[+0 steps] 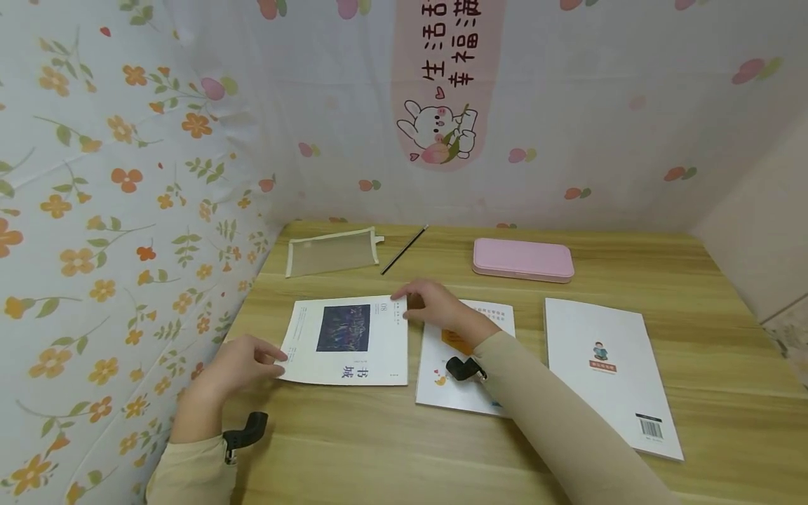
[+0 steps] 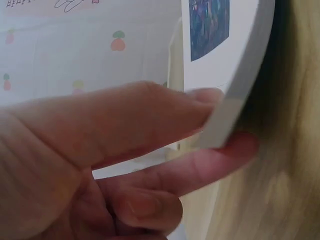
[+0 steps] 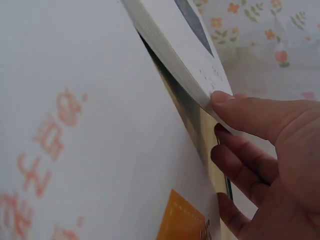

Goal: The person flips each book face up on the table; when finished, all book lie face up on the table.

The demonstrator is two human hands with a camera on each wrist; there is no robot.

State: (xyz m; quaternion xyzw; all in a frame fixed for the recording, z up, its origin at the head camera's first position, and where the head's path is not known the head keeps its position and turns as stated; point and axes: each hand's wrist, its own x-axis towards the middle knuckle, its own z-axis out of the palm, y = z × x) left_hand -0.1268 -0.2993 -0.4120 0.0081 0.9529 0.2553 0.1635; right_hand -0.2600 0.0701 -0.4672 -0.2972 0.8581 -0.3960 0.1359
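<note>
A white book (image 1: 303,337) with a dark picture on its cover lies at the left of the table, its lettering sideways. My left hand (image 1: 236,365) pinches its near left corner; in the left wrist view the thumb (image 2: 150,107) is on the cover and a finger (image 2: 215,165) underneath. At the far right corner, my right hand (image 1: 435,305) pinches the same book. The right wrist view shows that corner slightly raised, the thumb (image 3: 250,112) on top and fingers below. Under my right forearm lies a second white book (image 1: 442,358) with an orange patch, partly hidden.
A third white book (image 1: 606,400) with a barcode lies farther right. Along the back are a mesh zip pouch (image 1: 331,254), a dark pencil (image 1: 405,249) and a pink case (image 1: 522,259). Flowered cloth (image 1: 95,245) hangs on the left and behind the table (image 1: 353,449).
</note>
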